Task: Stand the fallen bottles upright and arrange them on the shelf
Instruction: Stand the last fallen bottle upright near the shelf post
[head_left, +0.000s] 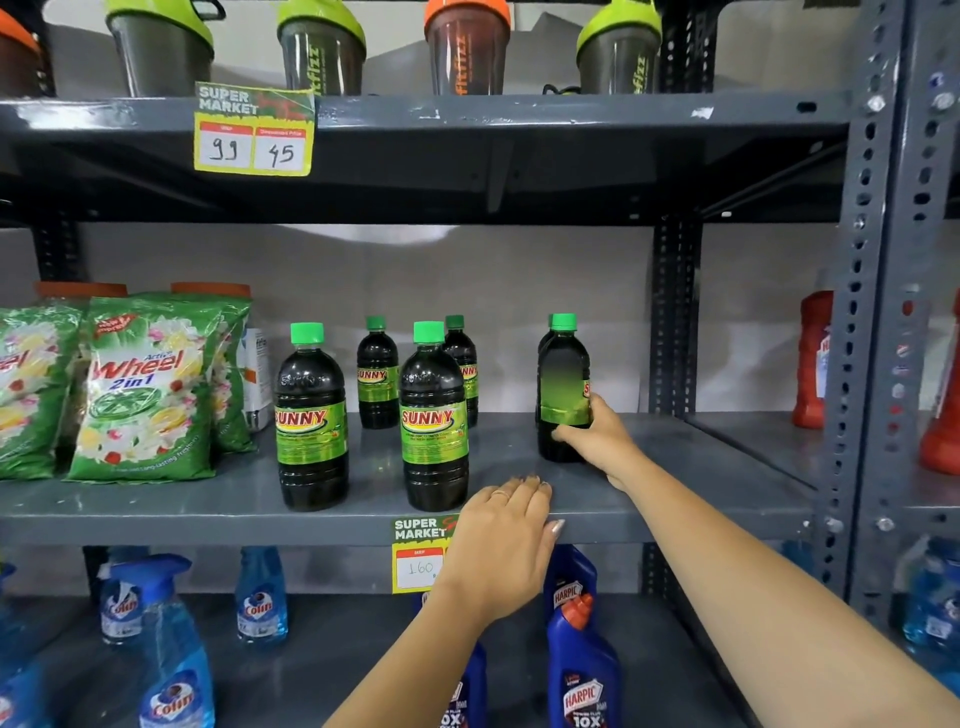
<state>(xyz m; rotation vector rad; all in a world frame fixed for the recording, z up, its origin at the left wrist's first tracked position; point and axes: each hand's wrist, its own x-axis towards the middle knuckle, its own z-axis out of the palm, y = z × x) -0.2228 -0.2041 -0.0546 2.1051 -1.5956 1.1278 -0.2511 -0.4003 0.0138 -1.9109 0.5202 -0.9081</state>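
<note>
My right hand (597, 434) is closed around the lower part of one dark bottle (563, 387) with a green cap; it stands upright on the middle shelf (675, 499), to the right of all the other bottles. Its label is turned sideways. My left hand (506, 551) lies flat with the fingers together on the front edge of this shelf, holding nothing, just beside the front-right Sunny bottle (434, 415). Left of that one stands another front bottle (310, 415), and two more bottles (377, 371) stand behind them, all upright. The Wheel packets (148, 387) are further left on the same shelf.
</note>
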